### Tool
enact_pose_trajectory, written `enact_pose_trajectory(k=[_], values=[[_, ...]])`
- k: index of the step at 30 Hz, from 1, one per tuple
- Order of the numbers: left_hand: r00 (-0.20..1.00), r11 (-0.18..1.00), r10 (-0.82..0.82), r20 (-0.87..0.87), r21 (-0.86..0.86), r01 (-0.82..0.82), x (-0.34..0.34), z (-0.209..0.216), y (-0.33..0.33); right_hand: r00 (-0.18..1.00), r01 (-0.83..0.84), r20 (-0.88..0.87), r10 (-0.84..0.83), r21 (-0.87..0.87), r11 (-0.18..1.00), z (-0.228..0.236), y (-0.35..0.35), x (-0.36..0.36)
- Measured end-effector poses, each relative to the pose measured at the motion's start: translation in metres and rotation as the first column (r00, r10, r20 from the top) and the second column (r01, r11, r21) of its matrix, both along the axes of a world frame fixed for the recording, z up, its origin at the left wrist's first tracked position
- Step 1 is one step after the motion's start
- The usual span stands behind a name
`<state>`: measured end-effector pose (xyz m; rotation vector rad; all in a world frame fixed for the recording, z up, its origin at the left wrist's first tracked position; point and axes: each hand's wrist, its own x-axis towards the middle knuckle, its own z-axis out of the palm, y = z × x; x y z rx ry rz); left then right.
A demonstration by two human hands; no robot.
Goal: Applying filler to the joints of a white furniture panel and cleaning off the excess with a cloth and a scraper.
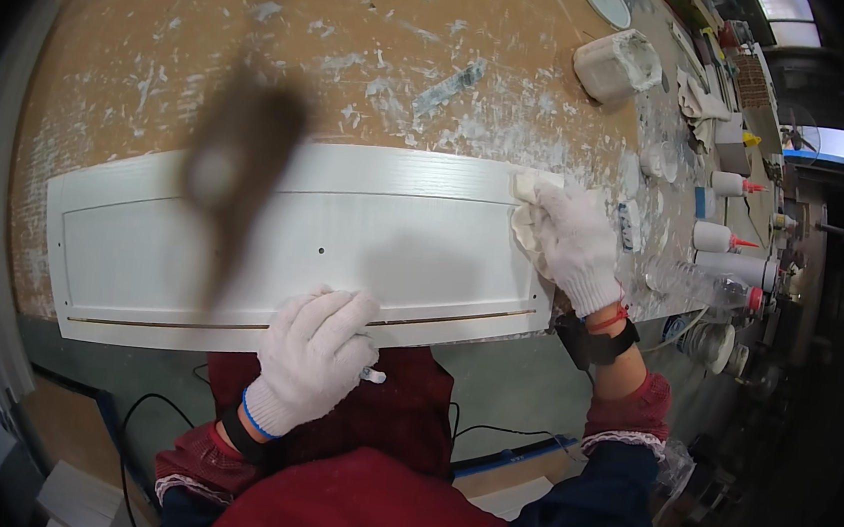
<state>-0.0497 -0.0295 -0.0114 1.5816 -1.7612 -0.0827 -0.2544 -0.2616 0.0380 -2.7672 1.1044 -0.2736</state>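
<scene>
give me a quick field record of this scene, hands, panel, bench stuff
left hand: white glove, resting on the near edge of the white panel, a small white object at its fingers
right hand: white glove, pressing a white cloth on the panel's right end
panel: flat on the workbench, small hole near its middle
bench: paint-spattered; white tub, squeeze bottles at right
blur: dark smear at upper left, unclear

Paint-spattered workbench, white door panel, bottles
</scene>
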Motion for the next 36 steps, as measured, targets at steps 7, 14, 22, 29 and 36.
enact_pose_trajectory(k=[7,14,22,29,36], values=[[0.999,0.999,0.041,0.023,-0.028,-0.041,-0.002,-0.002,-0.001,0.992,0.119,-0.088,-0.09,0.439,0.891,0.023,-0.025,0.0],[1.0,1.0,0.005,-0.022,-0.015,-0.005,0.0,0.001,0.001,0.955,-0.129,-0.282,0.086,-0.137,0.982,0.008,0.003,-0.003],[1.0,1.0,0.013,0.027,-0.016,-0.013,-0.004,0.0,-0.002,0.896,0.393,0.015,-0.445,0.438,0.808,0.021,-0.036,-0.004],[1.0,1.0,0.0,0.027,0.011,0.0,-0.001,0.003,0.003,0.958,0.164,-0.223,-0.177,-0.08,0.983,-0.012,-0.038,0.007],[0.999,1.0,-0.004,0.042,0.005,0.004,-0.006,0.004,0.003,0.866,0.406,-0.382,-0.324,0.157,0.9,-0.009,-0.061,0.013]])
